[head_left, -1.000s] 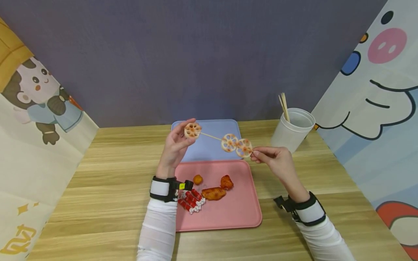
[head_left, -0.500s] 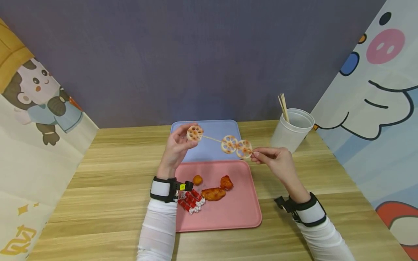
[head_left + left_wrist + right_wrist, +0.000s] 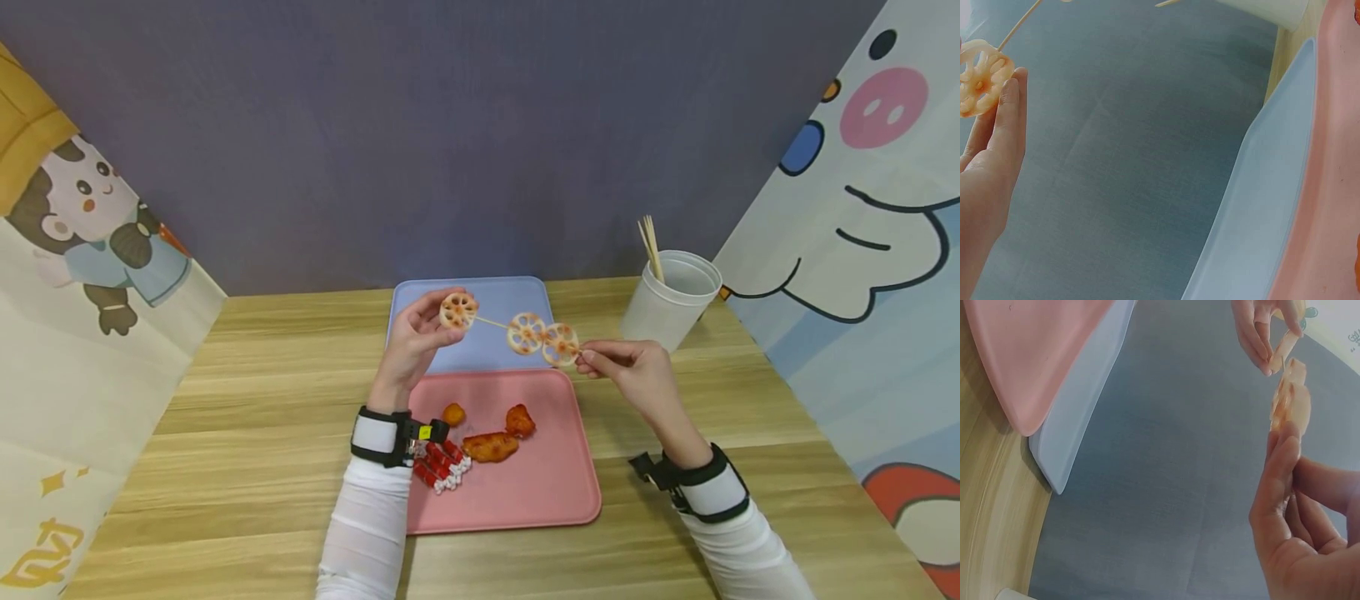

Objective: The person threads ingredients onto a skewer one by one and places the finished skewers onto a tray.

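Observation:
My left hand (image 3: 412,342) pinches a lotus root slice (image 3: 458,311) by its edge, thumb below and fingers behind. A thin bamboo skewer (image 3: 492,322) runs from that slice to two more lotus root slices (image 3: 527,333), threaded side by side at its right end. Just past them, my right hand (image 3: 637,371) pinches the skewer between thumb and fingers. In the left wrist view, the skewer meets the held slice (image 3: 985,78) near its upper edge. The right wrist view shows the threaded slices (image 3: 1291,400) edge-on beyond my fingertips. Both hands hold everything above the trays.
Below lies a pink tray (image 3: 540,492) with several red-and-white sticks (image 3: 442,467), a wing-like piece (image 3: 491,447), a reddish chunk (image 3: 521,420) and a small ball (image 3: 453,414). Behind it is a blue tray (image 3: 480,354). A white tub (image 3: 667,304) with skewers stands back right.
My left hand has moved right and slightly down with its lotus root slice, shortening the bare skewer between it and the other two. My right hand stays nearly still.

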The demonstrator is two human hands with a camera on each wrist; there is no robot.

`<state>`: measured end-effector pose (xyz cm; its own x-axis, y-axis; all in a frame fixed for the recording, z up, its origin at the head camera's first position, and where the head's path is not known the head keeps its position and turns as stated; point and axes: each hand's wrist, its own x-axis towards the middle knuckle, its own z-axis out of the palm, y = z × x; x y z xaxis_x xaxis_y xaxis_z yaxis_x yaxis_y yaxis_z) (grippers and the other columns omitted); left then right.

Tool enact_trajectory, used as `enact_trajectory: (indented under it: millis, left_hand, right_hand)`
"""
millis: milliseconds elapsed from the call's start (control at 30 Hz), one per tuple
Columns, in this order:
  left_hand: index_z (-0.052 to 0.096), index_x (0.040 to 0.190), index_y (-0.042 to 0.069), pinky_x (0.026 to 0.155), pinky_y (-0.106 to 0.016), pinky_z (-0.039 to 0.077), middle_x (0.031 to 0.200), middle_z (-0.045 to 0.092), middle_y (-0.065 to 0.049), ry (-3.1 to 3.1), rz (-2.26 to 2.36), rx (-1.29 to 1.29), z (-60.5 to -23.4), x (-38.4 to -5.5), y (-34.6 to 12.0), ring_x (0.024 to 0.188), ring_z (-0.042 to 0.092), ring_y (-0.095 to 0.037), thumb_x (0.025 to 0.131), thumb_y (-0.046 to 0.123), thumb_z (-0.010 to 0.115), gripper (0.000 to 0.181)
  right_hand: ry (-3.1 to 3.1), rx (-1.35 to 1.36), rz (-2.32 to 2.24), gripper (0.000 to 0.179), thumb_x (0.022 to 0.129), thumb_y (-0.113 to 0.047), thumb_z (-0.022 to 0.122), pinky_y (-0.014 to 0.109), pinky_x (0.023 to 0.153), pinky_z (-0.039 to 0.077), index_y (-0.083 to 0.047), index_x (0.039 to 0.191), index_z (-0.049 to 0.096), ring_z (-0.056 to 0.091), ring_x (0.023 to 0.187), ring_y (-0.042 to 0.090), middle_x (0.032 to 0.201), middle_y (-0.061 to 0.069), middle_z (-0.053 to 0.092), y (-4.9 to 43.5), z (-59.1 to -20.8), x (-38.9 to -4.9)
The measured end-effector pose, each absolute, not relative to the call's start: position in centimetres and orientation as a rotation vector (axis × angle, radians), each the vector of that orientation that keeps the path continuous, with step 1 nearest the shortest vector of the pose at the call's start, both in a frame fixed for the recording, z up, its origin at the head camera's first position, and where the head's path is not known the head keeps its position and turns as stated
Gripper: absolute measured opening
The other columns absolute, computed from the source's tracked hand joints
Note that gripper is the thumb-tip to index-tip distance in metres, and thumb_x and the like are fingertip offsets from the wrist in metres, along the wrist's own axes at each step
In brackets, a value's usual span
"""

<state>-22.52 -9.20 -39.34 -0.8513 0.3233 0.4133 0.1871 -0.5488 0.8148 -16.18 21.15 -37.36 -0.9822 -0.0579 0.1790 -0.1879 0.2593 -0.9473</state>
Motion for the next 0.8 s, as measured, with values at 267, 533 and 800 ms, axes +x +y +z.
enact_trajectory:
  millis: [267, 533, 800]
  left_hand:
    - [0.057, 0.125, 0.000, 0.087, -0.025, 0.052, 0.123, 0.060, -0.010, 1.449, 2.560, 0.822, -39.48, -22.52, -8.92, 0.108, 0.060, -0.020, 0.077, -0.004, 0.074, 0.051]
    - [0.056, 0.124, 0.000, 0.084, -0.025, 0.053, 0.120, 0.062, -0.009, 1.474, 2.531, 0.797, -39.19, -22.39, -8.63, 0.104, 0.062, -0.019, 0.077, -0.005, 0.073, 0.051]
    - [0.060, 0.121, 0.002, 0.083, -0.025, 0.053, 0.117, 0.064, -0.008, 1.500, 2.495, 0.769, -39.07, -22.28, -8.28, 0.099, 0.064, -0.018, 0.073, -0.005, 0.076, 0.051]
  right_hand:
    - [-2.419, 0.221, 1.802, 0.024, 0.087, -0.005, 0.066, 0.029, 0.065, 0.058, 0.013, 0.102, 0.067, 0.070, 0.069, 0.009, 0.088, 0.026, 0.070, 21.08, -37.38, -16.06]
    - [-2.433, 0.220, 1.835, 0.026, 0.088, -0.007, 0.066, 0.030, 0.066, 0.058, 0.013, 0.104, 0.067, 0.070, 0.070, 0.009, 0.083, 0.012, 0.073, 21.10, -37.36, -16.04]
    - [-2.444, 0.212, 1.838, 0.025, 0.087, -0.007, 0.067, 0.033, 0.067, 0.058, 0.012, 0.104, 0.067, 0.071, 0.070, 0.009, 0.086, 0.016, 0.073, 21.06, -37.18, -15.80]
